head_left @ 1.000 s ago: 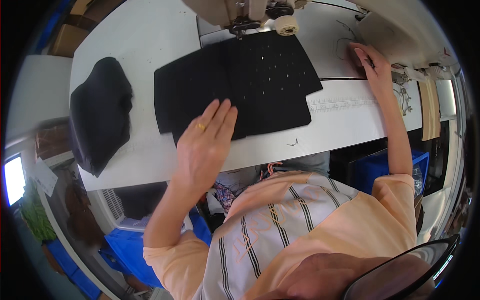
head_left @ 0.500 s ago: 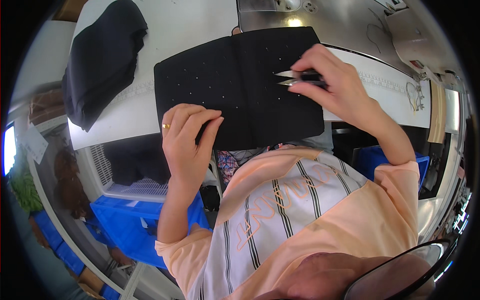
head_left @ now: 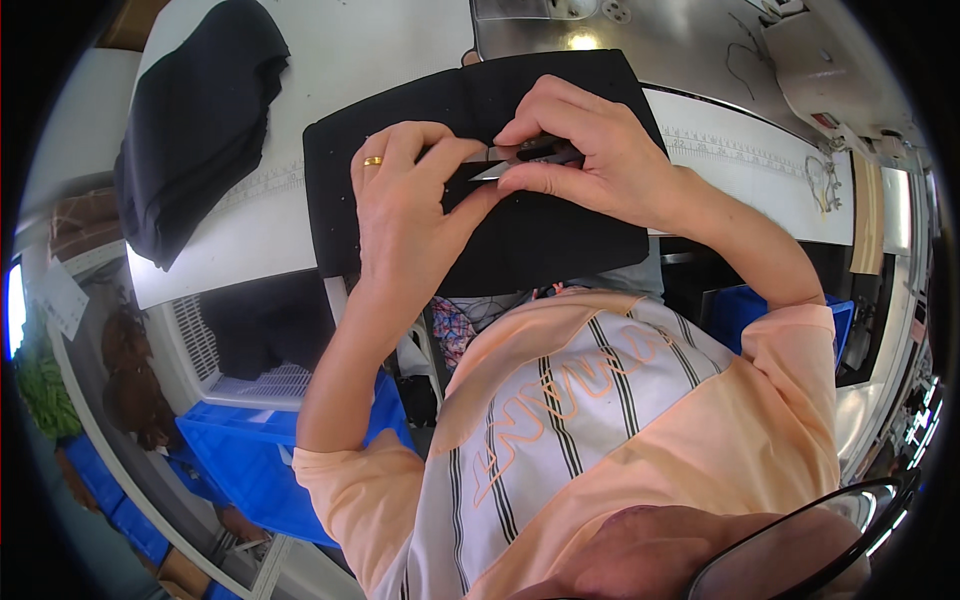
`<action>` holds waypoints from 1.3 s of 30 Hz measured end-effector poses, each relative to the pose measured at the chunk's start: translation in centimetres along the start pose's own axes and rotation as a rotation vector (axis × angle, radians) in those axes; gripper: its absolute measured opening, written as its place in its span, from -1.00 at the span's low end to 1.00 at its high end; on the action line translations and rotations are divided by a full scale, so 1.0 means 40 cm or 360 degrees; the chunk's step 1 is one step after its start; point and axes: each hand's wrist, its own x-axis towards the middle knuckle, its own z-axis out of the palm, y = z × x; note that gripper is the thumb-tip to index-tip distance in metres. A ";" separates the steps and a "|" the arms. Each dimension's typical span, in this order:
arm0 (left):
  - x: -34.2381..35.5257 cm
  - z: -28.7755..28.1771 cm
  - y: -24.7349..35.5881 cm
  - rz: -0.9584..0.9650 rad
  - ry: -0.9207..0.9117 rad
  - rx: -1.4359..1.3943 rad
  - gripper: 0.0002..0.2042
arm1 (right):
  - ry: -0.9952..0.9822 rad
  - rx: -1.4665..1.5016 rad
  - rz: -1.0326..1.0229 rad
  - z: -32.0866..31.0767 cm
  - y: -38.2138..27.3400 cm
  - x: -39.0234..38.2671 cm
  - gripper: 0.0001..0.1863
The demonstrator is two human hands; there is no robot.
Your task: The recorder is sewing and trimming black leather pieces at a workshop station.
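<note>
A black fabric piece point(head_left: 400, 240) with pale specks lies on the white tabletop in front of me, its near edge reaching over my lap. My right hand point(head_left: 590, 150) is closed around small thread snips point(head_left: 535, 152). Their blades point left, low over the middle of the fabric. My left hand point(head_left: 415, 185), a ring on one finger, is at the blade tips. Its thumb and index finger are bent and apart, on either side of the tips, close to my right thumb. Any thread between them is too small to make out.
Folded dark cloth point(head_left: 200, 120) lies at the left of the tabletop point(head_left: 285, 235). At the back right is a sewing machine point(head_left: 830, 60) beside a metal plate point(head_left: 650, 60). Below left stand a white basket point(head_left: 265, 388) holding dark cloth and a blue crate point(head_left: 245, 450).
My left hand has moved up and right across the fabric to the snips. My right hand has shifted left with the snips, so the two hands now meet over the middle.
</note>
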 end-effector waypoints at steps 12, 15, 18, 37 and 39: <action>-0.009 -0.014 -0.012 -0.0465 0.0015 -0.0748 -0.93 | -0.0002 -0.0449 -0.0019 -0.006 -0.002 -0.045 -0.73; -0.010 -0.012 -0.012 -0.0484 0.0029 -0.0803 -0.93 | 0.0022 -0.0528 -0.0121 0.004 0.004 -0.032 -0.74; -0.013 -0.010 -0.016 -0.0482 0.0039 -0.0844 -0.93 | 0.0002 -0.0577 -0.0134 0.004 0.003 -0.024 -0.74; -0.073 -0.081 -0.014 -0.0539 -0.0153 -0.1001 -0.91 | 0.0006 -0.0573 0.0138 -0.017 -0.012 -0.027 -0.77; -0.150 -0.161 -0.015 -0.0527 -0.0369 -0.0842 -0.91 | 0.0186 -0.0448 0.0180 -0.063 0.002 -0.049 -0.74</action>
